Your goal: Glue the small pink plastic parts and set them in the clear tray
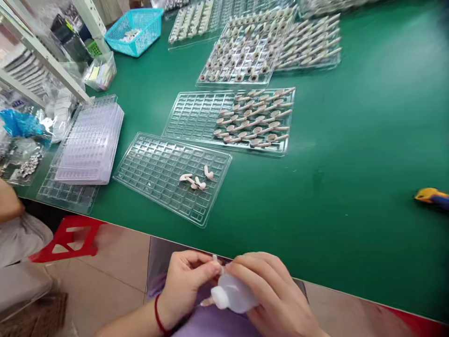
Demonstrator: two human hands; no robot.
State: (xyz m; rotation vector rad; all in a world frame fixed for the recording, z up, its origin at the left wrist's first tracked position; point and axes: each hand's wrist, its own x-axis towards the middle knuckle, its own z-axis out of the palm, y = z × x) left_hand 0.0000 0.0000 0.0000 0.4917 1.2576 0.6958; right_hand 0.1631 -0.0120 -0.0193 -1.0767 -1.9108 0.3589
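Observation:
My left hand [191, 281], with a red cord around the wrist, is closed at the front edge of the table. Thumb and fingertips pinch a small pale earbud piece [215, 258], whose top end sticks up; the rest is hidden by the fingers. My right hand [270, 285] wraps around a translucent squeeze bottle [236, 294]. The bottle lies tilted, its white cap and thin tip pointing left, below my left fingers. Beyond the hands, a clear plastic tray [157, 180] carries several loose earbud pieces [197, 181] near its right end.
Another tray [196, 117] behind holds rows of earbud pieces, with more filled trays [245, 51] farther back. Stacked trays [89, 145] stand left, near a blue basket [135, 30]. A yellow-and-blue tool [431, 196] lies at right. A person's arm [9, 201] and a red stool [70, 238] are at left.

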